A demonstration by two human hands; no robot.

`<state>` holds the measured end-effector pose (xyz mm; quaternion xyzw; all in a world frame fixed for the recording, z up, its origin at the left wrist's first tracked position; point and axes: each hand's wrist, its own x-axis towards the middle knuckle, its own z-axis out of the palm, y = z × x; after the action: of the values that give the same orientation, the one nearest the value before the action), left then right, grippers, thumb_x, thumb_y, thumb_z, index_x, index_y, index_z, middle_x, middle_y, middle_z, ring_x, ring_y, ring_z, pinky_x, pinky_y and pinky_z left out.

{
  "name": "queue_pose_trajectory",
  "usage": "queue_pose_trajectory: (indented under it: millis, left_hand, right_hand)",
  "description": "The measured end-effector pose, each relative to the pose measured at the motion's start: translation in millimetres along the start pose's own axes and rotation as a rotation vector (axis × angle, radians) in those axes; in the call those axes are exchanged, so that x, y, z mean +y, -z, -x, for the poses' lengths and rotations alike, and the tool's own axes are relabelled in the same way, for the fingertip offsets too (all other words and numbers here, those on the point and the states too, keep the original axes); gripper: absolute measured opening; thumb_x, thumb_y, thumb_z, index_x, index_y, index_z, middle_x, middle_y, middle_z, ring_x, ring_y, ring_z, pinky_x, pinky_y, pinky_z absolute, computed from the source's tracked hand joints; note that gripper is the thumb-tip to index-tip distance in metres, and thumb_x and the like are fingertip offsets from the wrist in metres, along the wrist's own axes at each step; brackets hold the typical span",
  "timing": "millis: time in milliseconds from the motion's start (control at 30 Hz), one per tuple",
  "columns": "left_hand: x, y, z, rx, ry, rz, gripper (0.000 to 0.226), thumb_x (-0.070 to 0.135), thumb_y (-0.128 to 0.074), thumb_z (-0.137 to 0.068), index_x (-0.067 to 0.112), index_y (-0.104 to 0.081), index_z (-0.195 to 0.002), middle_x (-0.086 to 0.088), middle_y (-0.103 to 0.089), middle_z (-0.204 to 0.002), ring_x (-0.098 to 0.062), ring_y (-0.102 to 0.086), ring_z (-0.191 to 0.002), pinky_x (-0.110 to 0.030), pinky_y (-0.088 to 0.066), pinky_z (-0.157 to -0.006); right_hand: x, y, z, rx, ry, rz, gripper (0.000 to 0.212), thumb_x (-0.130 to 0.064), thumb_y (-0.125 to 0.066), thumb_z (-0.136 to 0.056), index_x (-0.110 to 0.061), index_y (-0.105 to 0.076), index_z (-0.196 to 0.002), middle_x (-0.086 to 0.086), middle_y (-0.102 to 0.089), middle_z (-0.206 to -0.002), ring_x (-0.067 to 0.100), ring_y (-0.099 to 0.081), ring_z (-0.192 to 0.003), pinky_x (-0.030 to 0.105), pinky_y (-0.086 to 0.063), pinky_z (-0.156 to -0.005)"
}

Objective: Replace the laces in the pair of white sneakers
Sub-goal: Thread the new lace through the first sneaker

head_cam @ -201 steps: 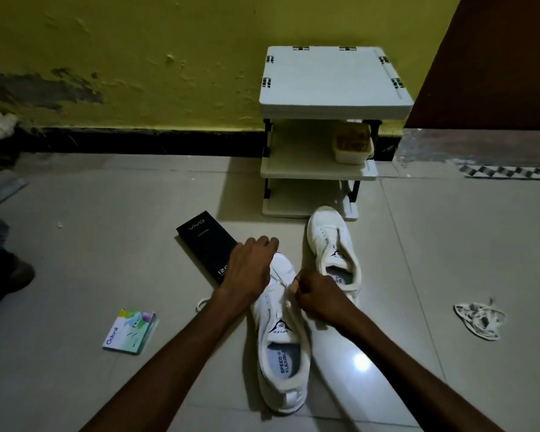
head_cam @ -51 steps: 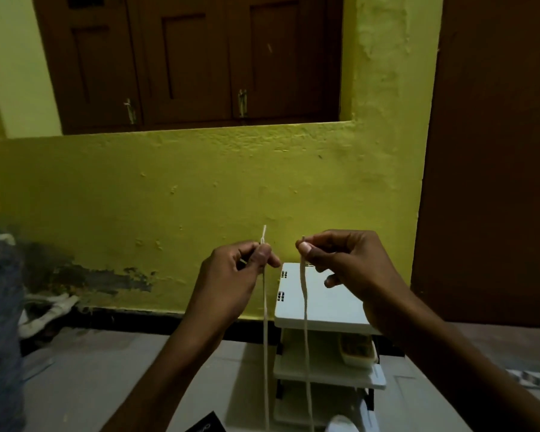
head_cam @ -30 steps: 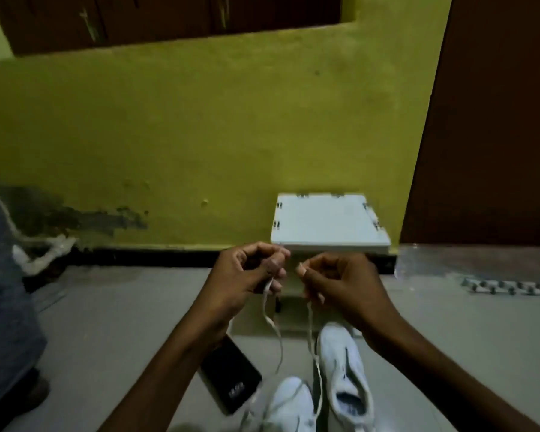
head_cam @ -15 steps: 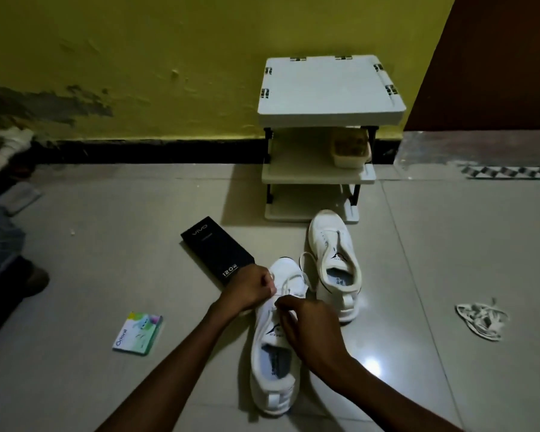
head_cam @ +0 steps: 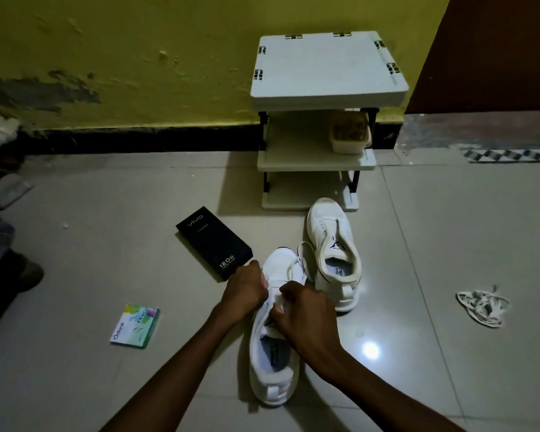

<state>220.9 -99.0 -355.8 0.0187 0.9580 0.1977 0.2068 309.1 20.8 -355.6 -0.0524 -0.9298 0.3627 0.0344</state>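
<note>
Both hands have dropped from chest height, where they held two lace ends level, down onto the near sneaker (head_cam: 272,347) at lower centre of the frame. It lies on the tiled floor (head_cam: 434,244), toe pointing away. A new lace (head_cam: 296,264) loops across its toe end only. My right hand (head_cam: 303,310) curls over the tongue, its grip pinching a scrap of white that I take to be a lace end. My left hand (head_cam: 247,286) is fisted against the shoe's left edge; I cannot tell what its grip pinches.

Just right of and beyond this shoe stands the far sneaker (head_cam: 334,254), tongue open, seemingly with no lace. I judge the job barely begun: one shoe threaded at its lowest holes, the other untouched. A tangle of old laces (head_cam: 482,308) lies well apart at right. A black box (head_cam: 214,243) sits just left of the hands, a small packet (head_cam: 135,325) farther left, and a white shelf rack (head_cam: 325,67) stands against the yellow wall (head_cam: 138,42) above.
</note>
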Motion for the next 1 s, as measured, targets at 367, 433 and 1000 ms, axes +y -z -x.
queue_pose_trajectory:
  millis: [367,433,1000]
  left_hand:
    - [-6,23,-15,-0.202,0.038,0.22,0.031,0.006,-0.054,-0.09,0.019,-0.04,-0.065,-0.004,-0.045,-0.071,-0.016,-0.043,-0.068,-0.026,-0.031,-0.057]
    - [-7,28,-17,-0.267,0.042,0.269,0.033,0.004,-0.053,-0.092,0.018,-0.041,-0.064,-0.004,-0.042,-0.067,-0.014,-0.038,-0.06,-0.025,-0.028,-0.051]
    - [0,67,13,0.262,-0.208,0.498,0.017,0.012,-0.073,-0.083,0.019,-0.066,-0.069,-0.001,-0.071,-0.074,-0.01,-0.064,-0.069,-0.021,-0.045,-0.066]
  right_hand:
    - [3,-13,-4,-0.071,-0.045,0.16,0.025,-0.047,-0.055,-0.075,-0.022,-0.056,-0.076,-0.003,-0.057,-0.065,0.015,-0.054,-0.06,0.03,-0.046,-0.055]
    - [2,-12,-5,-0.084,-0.053,0.177,0.026,-0.047,-0.057,-0.074,-0.021,-0.056,-0.077,-0.003,-0.058,-0.067,0.015,-0.055,-0.062,0.031,-0.048,-0.057]
    - [-13,55,-46,0.043,-0.04,-0.293,0.006,-0.026,-0.075,-0.082,-0.023,-0.075,-0.077,-0.012,-0.072,-0.071,-0.003,-0.066,-0.066,0.018,-0.049,-0.064]
